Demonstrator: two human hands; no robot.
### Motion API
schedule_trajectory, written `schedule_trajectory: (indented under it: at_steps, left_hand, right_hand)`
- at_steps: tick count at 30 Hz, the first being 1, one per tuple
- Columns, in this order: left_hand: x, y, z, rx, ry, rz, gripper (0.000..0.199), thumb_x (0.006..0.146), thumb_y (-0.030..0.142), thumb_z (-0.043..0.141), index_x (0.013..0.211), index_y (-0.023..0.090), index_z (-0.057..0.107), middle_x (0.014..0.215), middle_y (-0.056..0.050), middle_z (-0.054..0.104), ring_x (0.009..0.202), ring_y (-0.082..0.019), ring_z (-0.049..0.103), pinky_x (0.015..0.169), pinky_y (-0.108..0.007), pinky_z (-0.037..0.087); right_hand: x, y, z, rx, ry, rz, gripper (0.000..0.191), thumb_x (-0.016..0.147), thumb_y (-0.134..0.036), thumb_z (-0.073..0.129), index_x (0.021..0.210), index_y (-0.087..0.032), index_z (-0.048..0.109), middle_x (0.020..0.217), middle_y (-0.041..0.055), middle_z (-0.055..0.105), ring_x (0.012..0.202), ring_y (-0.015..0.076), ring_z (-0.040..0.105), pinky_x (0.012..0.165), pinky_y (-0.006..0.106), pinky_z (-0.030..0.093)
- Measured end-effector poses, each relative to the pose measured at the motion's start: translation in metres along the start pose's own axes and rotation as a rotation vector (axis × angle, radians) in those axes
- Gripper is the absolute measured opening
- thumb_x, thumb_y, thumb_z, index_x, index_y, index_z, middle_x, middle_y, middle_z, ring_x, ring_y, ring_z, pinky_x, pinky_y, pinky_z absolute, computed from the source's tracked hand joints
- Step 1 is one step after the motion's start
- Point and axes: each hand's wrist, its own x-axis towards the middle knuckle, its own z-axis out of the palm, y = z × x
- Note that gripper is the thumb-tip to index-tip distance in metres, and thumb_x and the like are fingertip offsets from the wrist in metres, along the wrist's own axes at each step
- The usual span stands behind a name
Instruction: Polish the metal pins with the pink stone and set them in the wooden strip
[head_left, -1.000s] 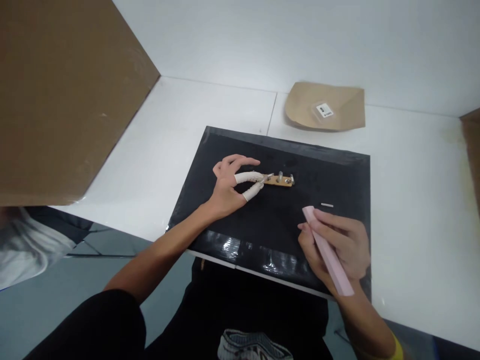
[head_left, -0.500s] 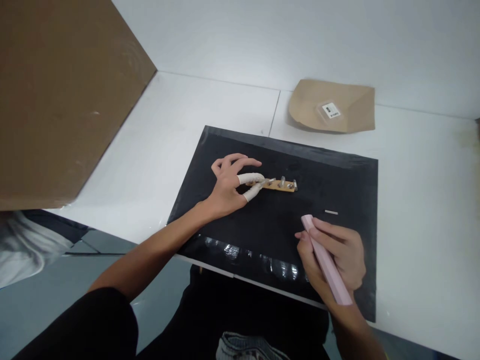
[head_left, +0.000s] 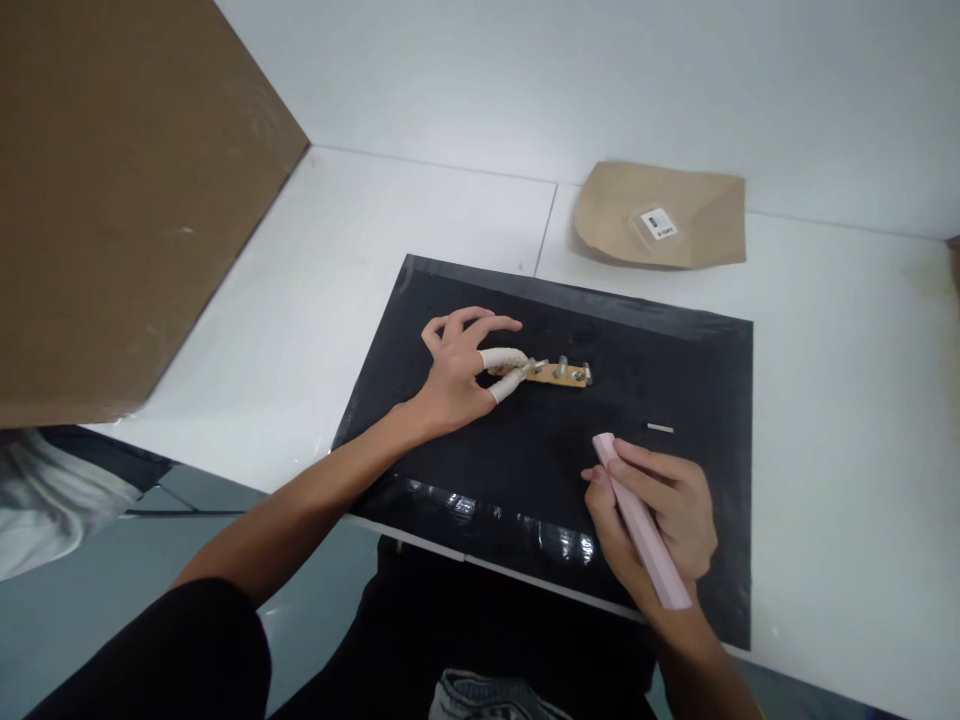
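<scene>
My left hand (head_left: 469,375) reaches over the black mat, thumb and forefinger in white finger covers. Those two fingertips pinch a small shiny piece (head_left: 529,366) at a narrow yellow-tan strip (head_left: 551,374), while the other fingers stay raised and curled. Several small clear or silvery pieces stand along the strip; the covered fingers hide its left end. Lower right, my right hand (head_left: 667,505) is closed around a long pink faceted bar (head_left: 641,525), its flat end pointing up and left toward the strip but apart from it. What the bar is I cannot tell.
A thin light-coloured stick (head_left: 660,428) lies on the black mat (head_left: 450,480), above my right hand. Behind the mat, a brown paper tray (head_left: 709,220) holds a small clear packet with a white label (head_left: 660,223). A large brown panel (head_left: 135,200) stands at the left.
My right hand and the pink bar have shifted slightly left. My left hand keeps its pinch at the strip. The whole view has moved a little.
</scene>
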Motion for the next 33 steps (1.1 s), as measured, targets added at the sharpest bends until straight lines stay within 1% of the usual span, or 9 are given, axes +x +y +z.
schedule_trajectory:
  at_steps: [3, 8, 10, 13, 17, 22, 26, 33]
  left_hand:
    - [-0.001, 0.0, 0.0, 0.009, 0.0, -0.004, 0.005, 0.095, 0.027, 0.079, 0.097, 0.029, 0.082, 0.134, -0.006, 0.077, 0.131, -0.034, 0.058, 0.105, -0.056, 0.028]
    - [-0.002, 0.0, -0.001, 0.039, 0.017, 0.003, 0.004, 0.096, 0.028, 0.078, 0.098, 0.029, 0.082, 0.133, -0.006, 0.077, 0.132, -0.034, 0.057, 0.104, -0.055, 0.029]
    - [-0.003, 0.001, -0.002, 0.048, 0.026, 0.007, 0.005, 0.096, 0.028, 0.078, 0.098, 0.029, 0.082, 0.133, -0.006, 0.077, 0.132, -0.034, 0.057, 0.103, -0.055, 0.029]
    - [-0.003, 0.003, -0.004, 0.073, 0.012, -0.023, 0.006, 0.096, 0.028, 0.077, 0.099, 0.031, 0.083, 0.134, -0.005, 0.077, 0.134, -0.034, 0.057, 0.104, -0.054, 0.03]
    - [-0.004, 0.004, -0.006, 0.104, 0.039, -0.008, 0.007, 0.097, 0.029, 0.076, 0.099, 0.031, 0.083, 0.133, -0.005, 0.078, 0.134, -0.033, 0.058, 0.104, -0.053, 0.032]
    - [-0.006, 0.003, -0.008, 0.149, 0.091, 0.021, 0.009, 0.097, 0.027, 0.076, 0.099, 0.032, 0.083, 0.131, -0.005, 0.078, 0.133, -0.033, 0.06, 0.102, -0.054, 0.034]
    - [-0.006, 0.003, -0.007, 0.157, 0.078, 0.024, 0.007, 0.098, 0.03, 0.076, 0.099, 0.032, 0.083, 0.131, -0.005, 0.078, 0.132, -0.033, 0.06, 0.103, -0.054, 0.034]
    - [-0.006, 0.003, -0.007, 0.184, 0.088, 0.04, 0.009, 0.099, 0.026, 0.075, 0.1, 0.031, 0.082, 0.131, -0.005, 0.078, 0.133, -0.033, 0.059, 0.101, -0.054, 0.034]
  right_hand:
    - [0.001, 0.0, 0.001, -0.004, -0.015, 0.011, 0.019, 0.093, -0.01, 0.076, 0.11, -0.02, 0.072, 0.105, 0.0062, 0.077, 0.087, 0.02, 0.08, 0.073, 0.03, 0.071]
    - [0.004, -0.001, 0.003, 0.01, 0.008, -0.004, 0.023, 0.089, -0.006, 0.077, 0.108, -0.02, 0.072, 0.105, 0.0053, 0.077, 0.088, 0.0198, 0.08, 0.072, 0.028, 0.071]
    - [0.008, -0.003, 0.003, 0.023, 0.004, 0.0, 0.021, 0.09, -0.006, 0.077, 0.105, -0.019, 0.071, 0.105, 0.0061, 0.077, 0.086, 0.0191, 0.08, 0.07, 0.027, 0.071]
    - [0.013, -0.005, 0.003, 0.022, -0.007, 0.005, 0.016, 0.092, -0.008, 0.075, 0.104, -0.018, 0.07, 0.102, 0.0067, 0.076, 0.084, 0.0178, 0.079, 0.068, 0.025, 0.07]
    - [0.013, -0.006, 0.006, 0.031, 0.034, 0.015, 0.016, 0.091, -0.009, 0.077, 0.102, -0.019, 0.072, 0.103, 0.0069, 0.077, 0.084, 0.0177, 0.078, 0.066, 0.025, 0.068]
    - [0.011, -0.005, 0.007, 0.087, 0.027, 0.002, 0.017, 0.091, -0.006, 0.076, 0.102, -0.018, 0.071, 0.104, 0.0078, 0.076, 0.085, 0.0188, 0.08, 0.067, 0.025, 0.069]
    - [0.009, -0.004, 0.005, 0.063, -0.03, -0.006, 0.016, 0.094, -0.008, 0.072, 0.106, -0.018, 0.069, 0.102, 0.0075, 0.075, 0.085, 0.0181, 0.079, 0.07, 0.026, 0.07]
    - [0.011, -0.003, 0.006, 0.038, -0.044, -0.027, 0.013, 0.097, -0.009, 0.07, 0.106, -0.018, 0.068, 0.102, 0.008, 0.074, 0.087, 0.0151, 0.076, 0.075, 0.024, 0.069]
